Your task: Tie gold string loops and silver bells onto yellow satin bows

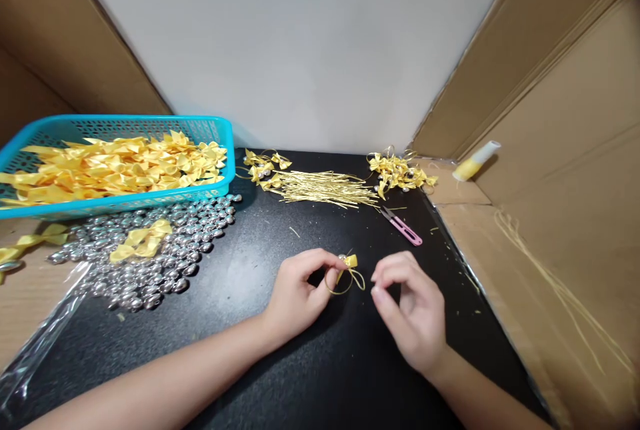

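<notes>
Between the thumb and index finger of my left hand (303, 287) is a small yellow ribbon bow (351, 261) with a loop of gold cord hanging from it. A bit of silver shows beside the bow, partly hidden by the fingertips. Just to the right, apart from the bow, my right hand (413, 307) has its thumb and fingertips pinched together; whatever they hold, if anything, is too small to make out. Beyond both hands lies a bundle of cut gold cords (325, 189). Pink thread snips (403, 227) rest to its right.
A turquoise basket (231, 157) of yellow bows (130, 167) stands at the left. Many silver beads (145, 283) spread before it, some bows on top. Finished-looking bow pieces (400, 173) are heaped at back right. A yellow-and-white spool (476, 161) stands near the cardboard wall (575, 170).
</notes>
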`<state>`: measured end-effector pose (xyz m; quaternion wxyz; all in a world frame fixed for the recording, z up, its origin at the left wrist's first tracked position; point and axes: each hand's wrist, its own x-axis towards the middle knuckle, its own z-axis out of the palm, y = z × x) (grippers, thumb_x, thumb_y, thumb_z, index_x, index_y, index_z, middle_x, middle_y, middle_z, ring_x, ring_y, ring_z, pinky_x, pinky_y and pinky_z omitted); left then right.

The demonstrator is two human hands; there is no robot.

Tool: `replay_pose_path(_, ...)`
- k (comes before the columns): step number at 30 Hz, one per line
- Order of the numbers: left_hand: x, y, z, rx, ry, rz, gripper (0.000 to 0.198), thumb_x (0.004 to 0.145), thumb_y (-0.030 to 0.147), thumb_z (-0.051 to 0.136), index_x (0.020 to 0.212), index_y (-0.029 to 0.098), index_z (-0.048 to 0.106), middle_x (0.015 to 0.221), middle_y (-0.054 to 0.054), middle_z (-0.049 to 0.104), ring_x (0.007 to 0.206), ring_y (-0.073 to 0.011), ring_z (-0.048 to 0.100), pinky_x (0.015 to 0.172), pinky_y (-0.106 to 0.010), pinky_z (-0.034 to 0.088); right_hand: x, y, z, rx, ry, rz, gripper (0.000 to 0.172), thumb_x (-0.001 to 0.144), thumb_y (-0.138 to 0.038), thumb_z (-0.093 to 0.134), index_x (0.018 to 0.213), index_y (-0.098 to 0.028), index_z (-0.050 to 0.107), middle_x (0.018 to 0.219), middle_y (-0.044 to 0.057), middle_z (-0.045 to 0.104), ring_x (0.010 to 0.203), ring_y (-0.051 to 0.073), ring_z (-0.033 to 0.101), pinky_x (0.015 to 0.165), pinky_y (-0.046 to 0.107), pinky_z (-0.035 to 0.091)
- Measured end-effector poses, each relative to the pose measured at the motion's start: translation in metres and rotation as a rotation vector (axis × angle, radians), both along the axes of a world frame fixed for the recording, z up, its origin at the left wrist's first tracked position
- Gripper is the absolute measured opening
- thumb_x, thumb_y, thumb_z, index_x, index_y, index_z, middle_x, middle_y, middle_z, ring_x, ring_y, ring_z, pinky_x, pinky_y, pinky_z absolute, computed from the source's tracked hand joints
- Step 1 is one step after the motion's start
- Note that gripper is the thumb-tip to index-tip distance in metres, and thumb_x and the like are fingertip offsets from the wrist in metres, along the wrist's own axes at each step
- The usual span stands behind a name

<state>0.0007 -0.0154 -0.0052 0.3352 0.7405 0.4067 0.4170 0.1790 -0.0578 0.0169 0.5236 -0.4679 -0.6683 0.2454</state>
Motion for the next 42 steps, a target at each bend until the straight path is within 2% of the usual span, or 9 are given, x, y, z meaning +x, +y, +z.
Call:
replay_pose_path(2, 0.000, 0.000, 0.000, 0.000, -0.004, -0.007, 0.012, 0.085, 0.016, 0.058, 0.081, 0.019, 0.068, 0.076, -0.002, 0.073, 0.070, -0.0146, 0.066, 0.068, -0.025, 0.050, 0.003, 0.008, -0.004, -0.151, 0.059, -0.119, 0.003, 0.082, -0.019, 0.061, 0.082, -0.022, 0.062, 0.085, 0.004, 0.062, 0.083, 0.020, 0.057, 0.073, 0.034, 0.045)
replay_pose_path(3, 0.000, 0.000, 0.000, 0.004, -0.003, -0.017, 0.011, 0.085, 0.017, 0.058, 0.081, 0.019, 0.068, 0.076, -0.002, 0.072, 0.069, -0.0144, 0.066, 0.068, -0.025, 0.050, 0.004, 0.012, -0.007, -0.233, 0.084, -0.134, 0.005, 0.083, -0.023, 0.062, 0.087, -0.022, 0.065, 0.090, 0.005, 0.063, 0.084, 0.020, 0.058, 0.073, 0.034, 0.045)
replay_pose_path(5, 0.000, 0.000, 0.000, 0.015, 0.001, -0.049, 0.011, 0.085, 0.017, 0.058, 0.082, 0.019, 0.068, 0.075, -0.002, 0.072, 0.068, -0.0139, 0.065, 0.067, -0.025, 0.049, 0.003, 0.018, -0.010, -0.339, 0.113, -0.082, 0.014, 0.083, -0.028, 0.063, 0.094, -0.022, 0.069, 0.098, 0.007, 0.064, 0.087, 0.020, 0.060, 0.074, 0.034, 0.046)
replay_pose_path(7, 0.000, 0.000, 0.000, 0.016, 0.006, -0.078, 0.009, 0.085, 0.017, 0.058, 0.082, 0.019, 0.066, 0.075, -0.001, 0.071, 0.068, -0.0131, 0.065, 0.067, -0.024, 0.048, 0.002, 0.021, -0.011, -0.364, 0.116, 0.003, 0.015, 0.083, -0.029, 0.064, 0.093, -0.023, 0.072, 0.100, 0.006, 0.064, 0.093, 0.021, 0.060, 0.079, 0.035, 0.047)
replay_pose_path(11, 0.000, -0.003, -0.001, -0.042, -0.009, -0.095, 0.003, 0.086, 0.020, 0.058, 0.083, 0.018, 0.059, 0.073, 0.000, 0.066, 0.065, -0.0112, 0.061, 0.063, -0.022, 0.047, -0.001, 0.022, -0.011, -0.341, 0.088, 0.058, 0.009, 0.082, -0.025, 0.065, 0.083, -0.023, 0.074, 0.093, 0.005, 0.064, 0.094, 0.020, 0.060, 0.086, 0.038, 0.046)
replay_pose_path(17, 0.002, -0.004, -0.002, -0.124, -0.025, -0.096, 0.009, 0.087, 0.025, 0.056, 0.083, 0.019, 0.051, 0.069, 0.002, 0.059, 0.060, -0.0100, 0.056, 0.058, -0.021, 0.044, -0.004, 0.021, -0.012, -0.264, 0.021, 0.042, 0.010, 0.085, -0.022, 0.061, 0.077, -0.021, 0.067, 0.086, 0.005, 0.066, 0.088, 0.020, 0.060, 0.082, 0.037, 0.047)
replay_pose_path(30, 0.003, -0.005, -0.003, -0.180, -0.106, -0.124, 0.013, 0.087, 0.026, 0.057, 0.083, 0.019, 0.047, 0.068, 0.003, 0.059, 0.059, -0.0091, 0.055, 0.057, -0.019, 0.042, -0.006, 0.020, -0.010, -0.163, -0.173, 0.058, 0.010, 0.082, -0.014, 0.061, 0.076, -0.022, 0.061, 0.085, 0.004, 0.065, 0.087, 0.021, 0.057, 0.078, 0.036, 0.046)
replay_pose_path(42, 0.004, -0.002, -0.002, -0.409, -0.292, -0.203, 0.021, 0.086, 0.034, 0.060, 0.084, 0.018, 0.047, 0.070, 0.002, 0.057, 0.063, -0.0099, 0.055, 0.061, -0.022, 0.044, -0.005, 0.020, -0.008, -0.150, -0.193, 0.057, 0.011, 0.082, -0.012, 0.059, 0.075, -0.021, 0.059, 0.086, 0.004, 0.063, 0.086, 0.020, 0.056, 0.078, 0.035, 0.045)
